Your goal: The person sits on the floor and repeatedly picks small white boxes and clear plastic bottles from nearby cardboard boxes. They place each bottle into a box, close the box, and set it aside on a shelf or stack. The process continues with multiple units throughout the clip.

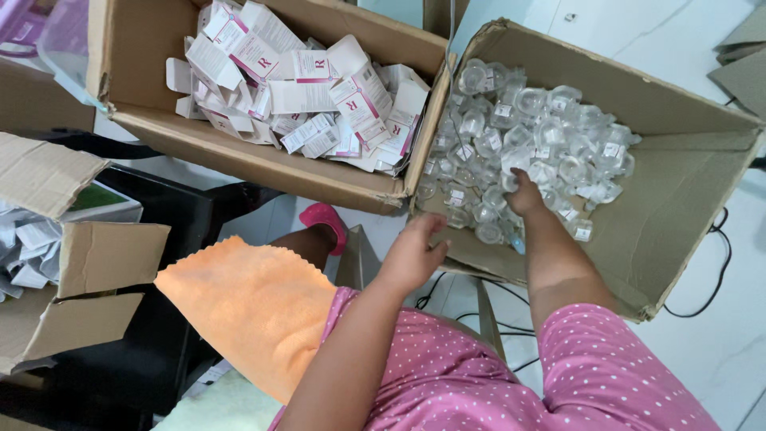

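My right hand (524, 194) reaches into a brown cardboard box (692, 187) on the right and presses into a heap of small clear plastic jars (536, 136); whether its fingers hold one I cannot tell. My left hand (412, 255) rests on the near rim of that same box, fingers curled over the edge, with nothing else in it. A second cardboard box (263, 164) stands to the left, filled with small white and pink folded cartons (307, 96).
An orange cloth (251, 307) lies over my left knee. A pink slipper (323, 215) sits on the floor below the cartons box. More cardboard boxes (80, 271) with paper stand at the left. Black cables (718, 271) run across the white tiled floor.
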